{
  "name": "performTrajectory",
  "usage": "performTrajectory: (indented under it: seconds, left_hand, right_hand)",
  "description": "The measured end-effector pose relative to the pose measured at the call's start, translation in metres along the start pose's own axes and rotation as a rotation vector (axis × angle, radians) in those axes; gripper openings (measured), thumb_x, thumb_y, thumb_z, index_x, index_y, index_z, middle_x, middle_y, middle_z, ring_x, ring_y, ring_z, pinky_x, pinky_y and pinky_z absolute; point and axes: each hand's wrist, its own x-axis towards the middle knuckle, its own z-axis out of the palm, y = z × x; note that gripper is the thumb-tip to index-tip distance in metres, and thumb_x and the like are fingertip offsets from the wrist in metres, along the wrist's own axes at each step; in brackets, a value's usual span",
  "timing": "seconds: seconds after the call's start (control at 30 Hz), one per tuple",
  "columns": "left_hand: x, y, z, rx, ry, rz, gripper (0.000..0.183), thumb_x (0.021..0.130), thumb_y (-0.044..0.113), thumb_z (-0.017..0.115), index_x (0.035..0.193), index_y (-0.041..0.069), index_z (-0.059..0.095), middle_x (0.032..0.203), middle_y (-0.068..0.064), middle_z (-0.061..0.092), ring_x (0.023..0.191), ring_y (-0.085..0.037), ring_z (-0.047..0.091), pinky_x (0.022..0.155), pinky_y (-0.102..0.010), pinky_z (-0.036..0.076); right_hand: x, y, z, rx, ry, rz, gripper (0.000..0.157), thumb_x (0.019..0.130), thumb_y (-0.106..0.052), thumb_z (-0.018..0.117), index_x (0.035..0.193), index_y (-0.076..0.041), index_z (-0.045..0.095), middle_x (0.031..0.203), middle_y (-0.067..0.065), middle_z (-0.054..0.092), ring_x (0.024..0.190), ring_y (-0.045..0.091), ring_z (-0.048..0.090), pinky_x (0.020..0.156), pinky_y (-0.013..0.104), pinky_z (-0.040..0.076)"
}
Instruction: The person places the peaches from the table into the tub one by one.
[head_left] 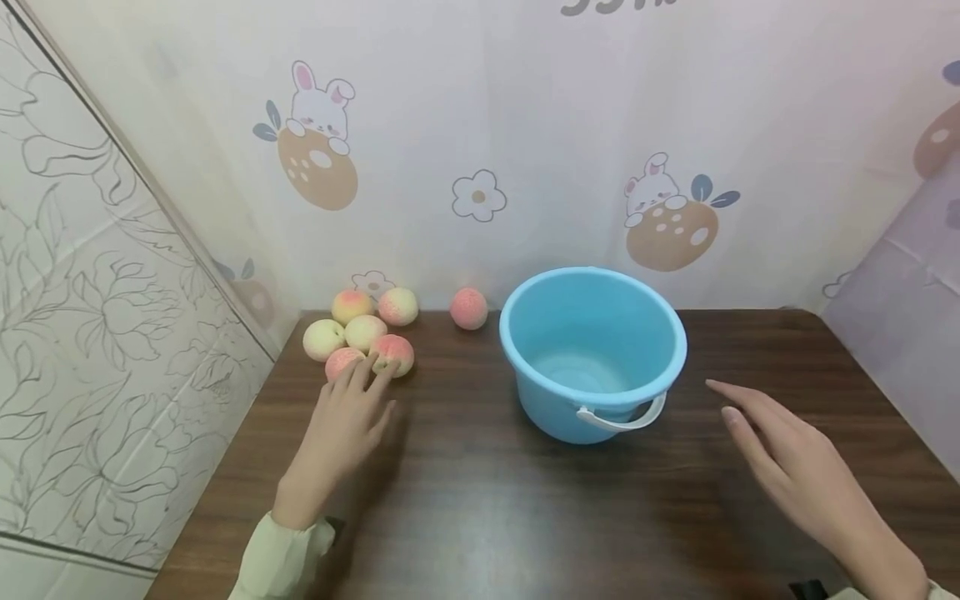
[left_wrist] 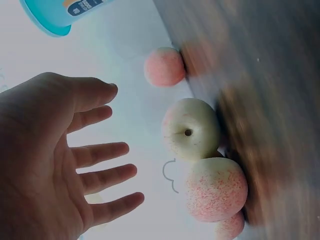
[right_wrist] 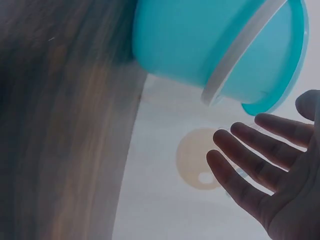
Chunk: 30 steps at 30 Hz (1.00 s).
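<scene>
My left hand hovers at the near side of a cluster of peaches on the left of the table, its fingers spread and holding nothing. In the head view its fingertips overlap a pink peach and a second pink peach. Paler peaches lie just behind them. The left wrist view shows the palm facing several peaches. Off to the right, my right hand is held with straight fingers beside a light blue bucket, apart from it and holding nothing.
One pink peach lies alone between the cluster and the bucket, near the back edge. The bucket's white handle hangs down its front. Behind the dark wooden table is a printed curtain; a flower-patterned panel stands at left.
</scene>
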Motion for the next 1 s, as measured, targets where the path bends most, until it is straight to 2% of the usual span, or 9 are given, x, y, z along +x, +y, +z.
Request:
performTrajectory:
  seconds: [0.1, 0.2, 0.3, 0.37, 0.43, 0.6, 0.73, 0.83, 1.0]
  left_hand:
    - [0.005, -0.004, 0.004, 0.015, 0.025, 0.027, 0.058, 0.093, 0.020, 0.076, 0.147, 0.015, 0.056, 0.148, -0.021, 0.057, 0.129, -0.045, 0.060, 0.094, -0.066, 0.053]
    - [0.011, -0.007, 0.008, 0.035, 0.036, 0.054, 0.055, 0.092, 0.019, 0.077, 0.144, 0.014, 0.058, 0.145, -0.022, 0.059, 0.127, -0.046, 0.061, 0.098, -0.065, 0.052]
    - [0.019, -0.010, 0.013, 0.041, 0.021, 0.055, 0.052, 0.093, 0.020, 0.077, 0.142, 0.015, 0.058, 0.145, -0.021, 0.059, 0.127, -0.045, 0.060, 0.099, -0.065, 0.052]
    - [0.025, -0.011, 0.015, 0.042, 0.014, 0.052, 0.050, 0.093, 0.020, 0.076, 0.140, 0.015, 0.059, 0.146, -0.020, 0.059, 0.128, -0.044, 0.060, 0.097, -0.065, 0.052]
    - [0.030, -0.013, 0.017, 0.044, 0.020, 0.058, 0.047, 0.093, 0.020, 0.076, 0.137, 0.016, 0.060, 0.145, -0.020, 0.059, 0.128, -0.043, 0.060, 0.094, -0.063, 0.053]
    - [0.040, -0.017, 0.024, 0.040, 0.047, 0.082, 0.044, 0.092, 0.016, 0.076, 0.134, 0.015, 0.064, 0.143, -0.018, 0.060, 0.127, -0.043, 0.059, 0.091, -0.060, 0.053]
    - [0.047, -0.020, 0.031, 0.024, 0.035, 0.073, 0.044, 0.095, 0.017, 0.074, 0.137, 0.017, 0.064, 0.141, -0.017, 0.061, 0.127, -0.043, 0.058, 0.093, -0.062, 0.052]
    - [0.052, -0.022, 0.037, 0.014, 0.024, 0.065, 0.043, 0.097, 0.019, 0.071, 0.139, 0.017, 0.064, 0.140, -0.018, 0.061, 0.128, -0.044, 0.057, 0.095, -0.063, 0.051]
    - [0.057, -0.025, 0.044, -0.014, 0.007, 0.037, 0.041, 0.099, 0.020, 0.070, 0.139, 0.016, 0.064, 0.138, -0.019, 0.061, 0.126, -0.045, 0.056, 0.096, -0.062, 0.051]
  right_hand:
    - [0.006, -0.004, -0.001, 0.011, -0.001, 0.012, 0.041, 0.109, -0.021, 0.053, 0.150, -0.020, 0.056, 0.143, 0.015, 0.064, 0.138, 0.003, 0.053, 0.117, 0.013, 0.036]
    - [0.012, -0.007, -0.002, 0.025, -0.002, 0.036, 0.041, 0.109, -0.021, 0.052, 0.150, -0.017, 0.055, 0.142, 0.018, 0.064, 0.128, 0.037, 0.062, 0.099, 0.054, 0.049]
    - [0.019, -0.009, -0.002, 0.051, 0.012, 0.063, 0.041, 0.109, -0.023, 0.053, 0.149, -0.017, 0.057, 0.141, 0.019, 0.064, 0.124, 0.039, 0.063, 0.098, 0.033, 0.057]
    - [0.024, -0.011, -0.002, 0.076, 0.014, 0.088, 0.040, 0.109, -0.024, 0.053, 0.149, -0.018, 0.057, 0.140, 0.018, 0.065, 0.121, 0.032, 0.063, 0.093, 0.008, 0.048]
    - [0.029, -0.013, -0.002, 0.096, 0.018, 0.109, 0.040, 0.109, -0.027, 0.053, 0.148, -0.019, 0.058, 0.138, 0.017, 0.067, 0.112, 0.017, 0.065, 0.081, -0.003, 0.034]
    - [0.042, -0.018, -0.003, 0.143, -0.004, 0.173, 0.041, 0.111, -0.030, 0.048, 0.150, -0.018, 0.055, 0.129, 0.020, 0.071, 0.091, -0.019, 0.056, 0.070, 0.012, 0.048]
    - [0.048, -0.020, -0.003, 0.188, -0.018, 0.215, 0.043, 0.112, -0.031, 0.043, 0.152, -0.015, 0.052, 0.121, 0.023, 0.073, 0.097, 0.014, 0.074, 0.067, 0.028, 0.058]
    - [0.052, -0.022, -0.002, 0.224, -0.027, 0.224, 0.045, 0.113, -0.030, 0.040, 0.153, -0.013, 0.050, 0.121, 0.027, 0.072, 0.105, 0.047, 0.070, 0.066, 0.028, 0.059]
    - [0.061, -0.025, 0.002, 0.269, -0.041, 0.259, 0.047, 0.113, -0.033, 0.039, 0.153, -0.011, 0.049, 0.129, 0.026, 0.068, 0.103, 0.037, 0.072, 0.067, 0.015, 0.051]
